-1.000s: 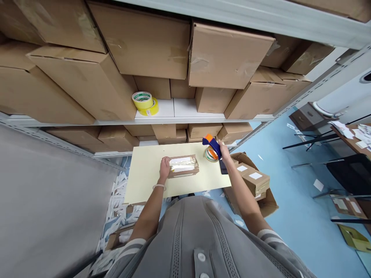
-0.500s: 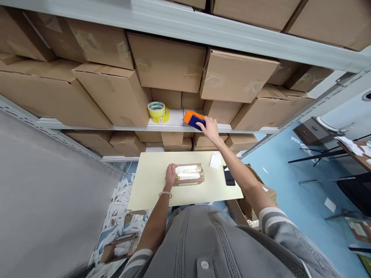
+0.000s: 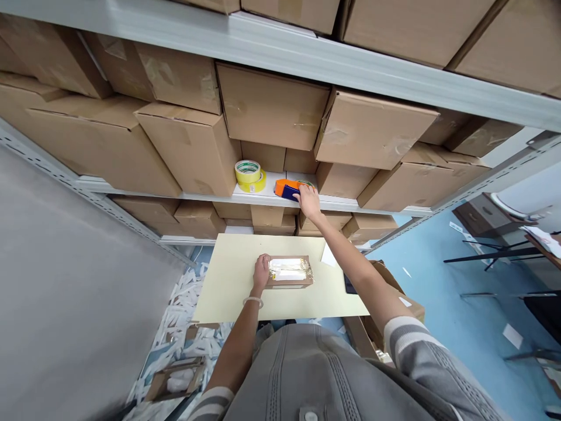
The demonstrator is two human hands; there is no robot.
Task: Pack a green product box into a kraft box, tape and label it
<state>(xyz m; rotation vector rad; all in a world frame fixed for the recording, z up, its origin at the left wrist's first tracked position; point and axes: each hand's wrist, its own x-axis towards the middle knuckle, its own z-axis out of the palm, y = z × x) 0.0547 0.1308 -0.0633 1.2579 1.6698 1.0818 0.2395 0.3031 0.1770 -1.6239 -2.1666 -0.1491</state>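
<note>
My right hand is closed around an orange and dark-blue tape dispenser at the front edge of the middle shelf. Part of the dispenser is hidden behind my fingers. Left of it, two rolls of yellowish tape rest one on the other. Down on the pale table, a small cardboard box lies with shiny clear tape and white labels across its top. My left hand grips the left end of this box, its fingers bent over the edge.
Cardboard boxes fill the metal shelves in front. A dark phone and white paper lie on the table, partly behind my right arm. An open carton stands to the right, and paper scraps litter the floor at left.
My right hand has brought the tape dispenser down onto the shelf surface, where it now lies flatter. My left hand stays on the small box. The whole view has shifted slightly.
</note>
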